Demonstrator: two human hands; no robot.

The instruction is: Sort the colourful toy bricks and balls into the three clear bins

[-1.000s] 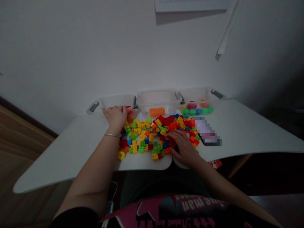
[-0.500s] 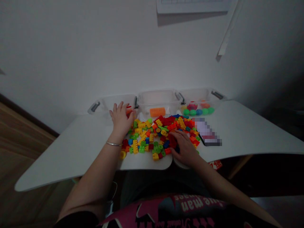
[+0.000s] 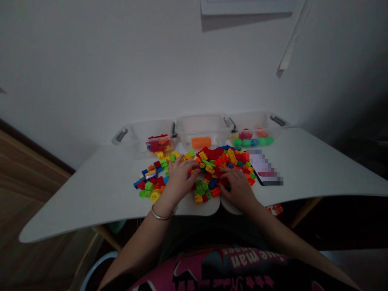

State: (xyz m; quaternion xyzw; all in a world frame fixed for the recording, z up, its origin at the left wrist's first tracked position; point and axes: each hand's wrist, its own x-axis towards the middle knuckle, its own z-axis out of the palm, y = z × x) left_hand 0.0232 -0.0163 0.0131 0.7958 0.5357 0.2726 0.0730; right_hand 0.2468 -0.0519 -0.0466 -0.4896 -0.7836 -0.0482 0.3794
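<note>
A heap of small plastic bricks [image 3: 212, 161] in red, yellow, green, orange and blue covers the middle of the white table [image 3: 91, 194]. My left hand [image 3: 179, 178] lies flat on the heap's left part, fingers spread over the bricks. My right hand [image 3: 238, 186] rests on the heap's right part, fingertips among red and blue bricks. Whether either hand grips a brick cannot be seen. Behind the heap stand three clear bins: the left bin [image 3: 142, 131] holds red bricks, the middle bin [image 3: 202, 123] an orange piece, the right bin [image 3: 257, 121] coloured balls.
A phone [image 3: 266, 173] lies right of the heap, its screen blurred out. The wall rises directly behind the bins. A smaller scatter of bricks [image 3: 148, 184] lies left of my left hand. The table's front edge has a curved cut-out at my body.
My left hand drew back from the left bin and came down onto the heap near the table's front. Red bricks now show in that bin. My right hand barely moved.
</note>
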